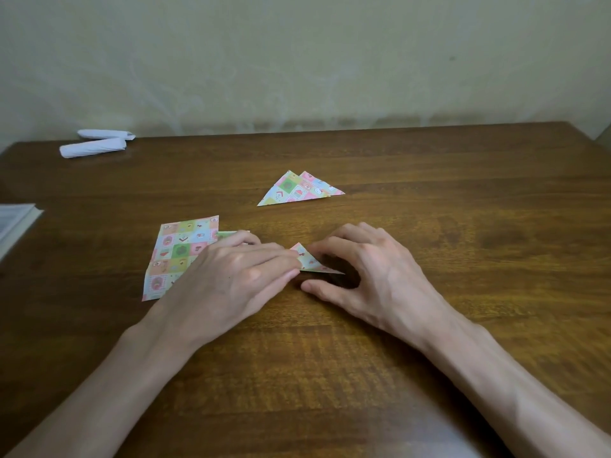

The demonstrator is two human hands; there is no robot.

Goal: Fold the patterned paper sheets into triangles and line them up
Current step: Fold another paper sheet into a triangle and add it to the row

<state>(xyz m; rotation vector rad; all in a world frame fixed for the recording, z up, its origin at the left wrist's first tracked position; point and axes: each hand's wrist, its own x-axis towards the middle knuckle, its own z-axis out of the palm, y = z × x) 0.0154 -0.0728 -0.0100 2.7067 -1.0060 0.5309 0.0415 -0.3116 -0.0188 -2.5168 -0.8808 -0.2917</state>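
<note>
Folding of one patterned paper sheet (305, 259) is shown on a brown wooden worktop (429, 209), and only a small pointed part of it can be seen, in the gap between the two hands. The left hand (231, 276) is laid flat, fingers straight and close together, pressed onto the near left part of the paper. The right hand (360, 269) is arched over the paper's right side with bent fingertips set down on it. Its thumb is rested on the worktop just in front, and no pinch is seen.

A stack of unfolded patterned sheets (178, 256) is partly covered by the left hand and spreads out to its left. Two finished triangles (297, 190), overlapped, are placed beyond the hands. Far beyond the left hand, two white paper rolls (96, 145) are seen, and a book edge (16, 223) well to its left.

For a clean fold, it is judged that the edges should be matched before the crease is pressed, one hand being used as an anchor while the crease is run flat from the middle outward. The triangle can then be set beside the other two.
</note>
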